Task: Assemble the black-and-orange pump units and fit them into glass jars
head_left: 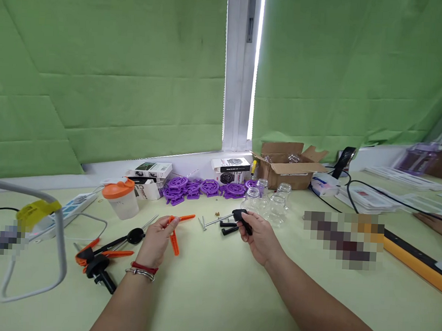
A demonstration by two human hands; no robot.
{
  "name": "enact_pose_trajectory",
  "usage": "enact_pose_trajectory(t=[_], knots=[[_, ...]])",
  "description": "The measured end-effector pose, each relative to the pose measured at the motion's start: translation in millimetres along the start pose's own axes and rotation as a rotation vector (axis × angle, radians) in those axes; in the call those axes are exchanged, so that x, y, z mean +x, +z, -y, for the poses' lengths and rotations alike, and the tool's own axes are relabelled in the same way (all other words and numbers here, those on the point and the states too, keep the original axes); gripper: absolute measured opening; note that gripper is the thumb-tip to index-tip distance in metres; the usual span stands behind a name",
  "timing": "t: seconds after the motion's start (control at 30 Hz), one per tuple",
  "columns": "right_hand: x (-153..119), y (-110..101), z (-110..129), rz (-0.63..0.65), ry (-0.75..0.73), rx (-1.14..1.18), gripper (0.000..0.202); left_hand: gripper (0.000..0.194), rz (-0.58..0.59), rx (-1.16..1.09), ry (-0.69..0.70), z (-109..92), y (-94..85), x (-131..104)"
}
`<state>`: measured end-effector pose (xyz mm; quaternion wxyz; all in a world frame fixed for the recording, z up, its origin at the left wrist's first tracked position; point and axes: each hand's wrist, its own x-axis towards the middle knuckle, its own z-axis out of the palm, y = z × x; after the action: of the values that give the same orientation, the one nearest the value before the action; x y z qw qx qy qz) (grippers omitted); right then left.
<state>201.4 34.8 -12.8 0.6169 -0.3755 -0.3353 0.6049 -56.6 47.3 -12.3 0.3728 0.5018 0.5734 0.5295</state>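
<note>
Between thumb and fingers, my left hand point(157, 241) pinches an orange plastic part point(175, 241) with two arms spread apart. My right hand point(259, 236) is closed on a black handle piece point(239, 215), from which a thin metal rod points left. Below that rod, black parts point(228, 229) and a spring lie on the table. Small metal rods point(202, 223) and tiny brass pieces point(217, 213) are near its left end. Left of my left hand lies a black and orange assembly point(97, 265).
Purple plastic parts point(209, 186) line the back, beside white boxes point(230, 171). Glass jars point(277, 208) stand before a cardboard box point(290, 178). An orange-lidded cup point(122, 205) and a grey metal frame point(61, 246) are left; cables and another person's arm point(434, 226) are right.
</note>
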Motion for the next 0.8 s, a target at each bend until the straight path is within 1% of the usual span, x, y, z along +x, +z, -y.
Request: enact_pose_trajectory(t=[0.07,0.17,0.33,0.43,0.53,0.6,0.7,0.8], knots=[[0.1,-0.4,-1.0,0.025,0.018,-0.001,0.026,0.042,-0.074,-0.001,0.047,2.8,-0.5,2.7],[-0.7,0.4,-3.1,0.060,0.030,-0.014,0.026,0.041,-0.110,0.069,0.095,8.3,0.3,3.9],[1.9,-2.3,-1.5,0.048,0.027,-0.004,0.027,0.018,-0.125,0.489,0.153,18.7,4.2,4.9],[3.3,-3.2,0.3,0.031,0.047,0.005,0.029,0.009,-0.127,0.740,0.160,19.4,6.0,5.8],[2.1,-2.1,0.8,0.029,0.066,-0.004,0.028,0.011,-0.115,0.987,0.137,17.2,7.0,7.1],[1.1,-1.3,-0.1,0.030,0.070,-0.010,0.028,0.011,-0.093,1.106,0.114,17.0,7.7,8.4],[1.0,-1.2,-3.0,0.038,0.075,-0.012,0.028,0.012,-0.049,1.196,0.126,20.4,9.5,11.5],[1.7,-1.5,-5.7,0.056,0.093,-0.019,0.029,0.016,-0.050,1.254,0.180,26.0,12.0,14.5]])
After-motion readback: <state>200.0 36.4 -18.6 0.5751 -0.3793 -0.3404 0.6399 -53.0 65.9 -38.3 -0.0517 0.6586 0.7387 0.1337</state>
